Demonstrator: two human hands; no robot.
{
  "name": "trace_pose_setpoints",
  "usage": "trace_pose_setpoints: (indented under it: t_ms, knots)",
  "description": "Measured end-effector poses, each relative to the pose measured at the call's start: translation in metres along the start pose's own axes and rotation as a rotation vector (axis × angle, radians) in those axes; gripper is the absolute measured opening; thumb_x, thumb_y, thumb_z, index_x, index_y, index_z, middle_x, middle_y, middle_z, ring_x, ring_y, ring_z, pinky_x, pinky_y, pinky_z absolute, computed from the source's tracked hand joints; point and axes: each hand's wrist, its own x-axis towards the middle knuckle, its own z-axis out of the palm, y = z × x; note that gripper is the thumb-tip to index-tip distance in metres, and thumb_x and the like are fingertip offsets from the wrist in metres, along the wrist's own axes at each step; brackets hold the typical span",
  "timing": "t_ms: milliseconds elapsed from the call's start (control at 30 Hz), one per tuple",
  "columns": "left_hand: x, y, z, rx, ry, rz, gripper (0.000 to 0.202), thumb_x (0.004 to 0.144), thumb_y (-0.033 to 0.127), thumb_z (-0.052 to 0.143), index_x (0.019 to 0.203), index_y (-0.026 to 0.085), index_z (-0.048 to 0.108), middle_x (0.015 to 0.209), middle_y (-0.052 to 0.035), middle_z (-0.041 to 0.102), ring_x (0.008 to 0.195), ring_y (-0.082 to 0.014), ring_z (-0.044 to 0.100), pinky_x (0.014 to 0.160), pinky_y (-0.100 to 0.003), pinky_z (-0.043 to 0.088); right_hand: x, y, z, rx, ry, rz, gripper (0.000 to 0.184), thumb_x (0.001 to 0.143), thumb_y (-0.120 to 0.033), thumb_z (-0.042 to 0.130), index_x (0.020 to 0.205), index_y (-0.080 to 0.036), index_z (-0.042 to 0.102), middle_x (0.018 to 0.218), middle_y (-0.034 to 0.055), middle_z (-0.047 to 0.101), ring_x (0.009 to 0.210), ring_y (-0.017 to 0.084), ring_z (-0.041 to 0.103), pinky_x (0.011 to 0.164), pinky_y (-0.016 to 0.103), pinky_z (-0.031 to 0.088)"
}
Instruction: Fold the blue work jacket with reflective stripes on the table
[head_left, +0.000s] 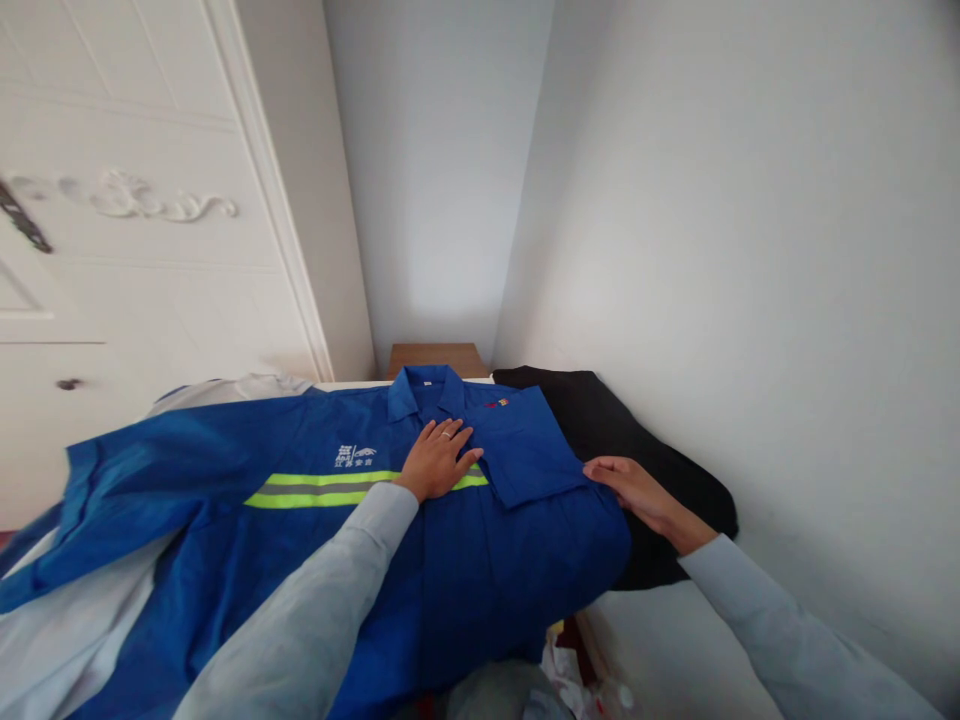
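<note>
A blue work shirt (300, 540) with a collar, a yellow-and-grey reflective stripe and a white chest logo lies spread out before me. Its right-hand sleeve (525, 450) is folded inward over the front. My left hand (439, 460), wearing a ring, rests flat on the shirt's middle just below the collar, fingers spread. At the folded sleeve's outer corner, my right hand (626, 485) pinches the blue cloth between thumb and fingers. The other sleeve (150, 460) stretches out to the left.
Black cloth (652, 460) lies at the right, beside the wall (750, 250). White fabric (90, 610) shows under the shirt on the left. A white cabinet (165, 270) stands at the left, and a brown wooden surface (435, 357) is behind the collar.
</note>
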Motion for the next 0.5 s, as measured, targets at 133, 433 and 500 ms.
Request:
trace_pose_setpoints:
  t_ms: [133, 433, 500]
  knots:
    - [-0.001, 0.000, 0.000, 0.002, -0.011, 0.002, 0.061, 0.100, 0.059, 0.031, 0.142, 0.022, 0.053, 0.151, -0.0110, 0.048, 0.142, -0.0278, 0.040, 0.120, -0.051, 0.025, -0.001, 0.004, -0.003, 0.067, -0.051, 0.037, 0.043, 0.070, -0.054, 0.076, 0.091, -0.017, 0.070, 0.073, 0.0012, 0.067, 0.055, 0.011, 0.050, 0.050, 0.022, 0.034]
    - [-0.001, -0.001, -0.001, -0.021, -0.084, 0.003, 0.068, 0.099, 0.063, 0.025, 0.147, 0.020, 0.047, 0.155, -0.0118, 0.041, 0.146, -0.0270, 0.033, 0.121, -0.052, 0.021, -0.014, -0.002, -0.003, 0.100, -0.108, 0.036, 0.052, 0.069, -0.053, 0.081, 0.106, -0.018, 0.072, 0.088, 0.0055, 0.075, 0.069, 0.017, 0.065, 0.060, 0.025, 0.047]
    - [-0.001, -0.001, -0.002, -0.023, -0.090, 0.005, 0.068, 0.099, 0.062, 0.026, 0.147, 0.020, 0.047, 0.155, -0.0119, 0.041, 0.146, -0.0273, 0.033, 0.121, -0.052, 0.021, -0.014, -0.003, -0.004, 0.081, -0.129, 0.040, 0.053, 0.069, -0.054, 0.080, 0.106, -0.018, 0.072, 0.091, 0.0074, 0.076, 0.073, 0.020, 0.068, 0.063, 0.026, 0.050]
